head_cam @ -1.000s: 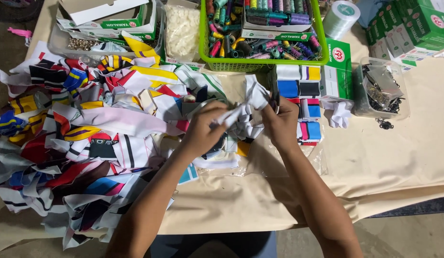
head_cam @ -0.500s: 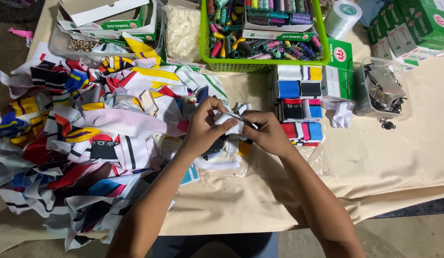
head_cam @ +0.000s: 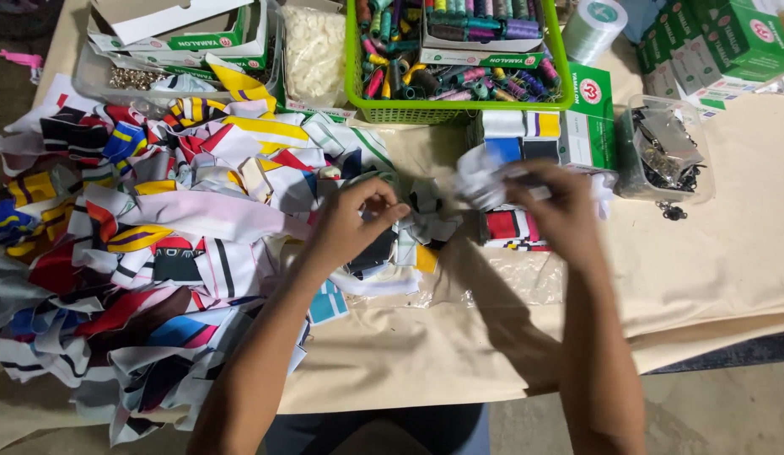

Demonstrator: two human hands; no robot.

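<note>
The left hand (head_cam: 358, 221) pinches a small white-and-dark fabric scrap (head_cam: 426, 226) at table centre; the right hand (head_cam: 561, 206), motion-blurred, seems closed round a white crumpled piece (head_cam: 485, 181) just right of it. A careless tug could drag pieces off the scrap heap (head_cam: 156, 236) on the left.

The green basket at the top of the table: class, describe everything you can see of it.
The green basket is bright lime plastic with a slotted, lattice-like wall and a plain rim. It stands upright at the far edge of the table, cut off by the top of the picture. It is packed with thread spools in many colours, and a flat box lies on them. A bag of white pieces sits against its left side. Neither hand touches it.
</note>
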